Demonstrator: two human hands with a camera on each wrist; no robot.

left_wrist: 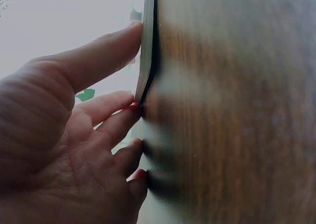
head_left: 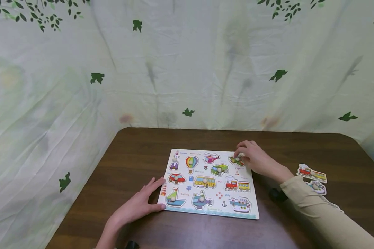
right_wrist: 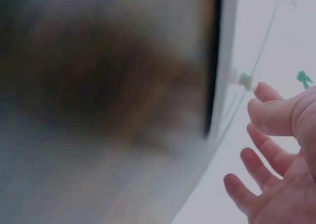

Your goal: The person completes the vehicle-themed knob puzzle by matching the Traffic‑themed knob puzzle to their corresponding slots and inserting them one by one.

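A white wooden peg puzzle board (head_left: 205, 214) with vehicle pictures lies on the table. My left hand (head_left: 140, 202) is at its left edge, fingers stretched out; in the left wrist view the thumb (left_wrist: 116, 49) touches the board's side. My right hand (head_left: 258, 157) is over the top right corner, above the green and red fighter plane piece (head_left: 236, 161). In the right wrist view, the right thumb and forefinger are just beside a small pale knob (right_wrist: 245, 81), without closing round it. The other right fingers (right_wrist: 259, 169) are spread loosely.
To the right of the board lie a loose train piece (head_left: 311, 173) and a ship piece (head_left: 317, 187); another piece is mostly hidden behind the right sleeve (head_left: 318, 207). The brown wooden table (head_left: 137, 155) ends at a leaf-patterned curtain (head_left: 187, 86) at the back.
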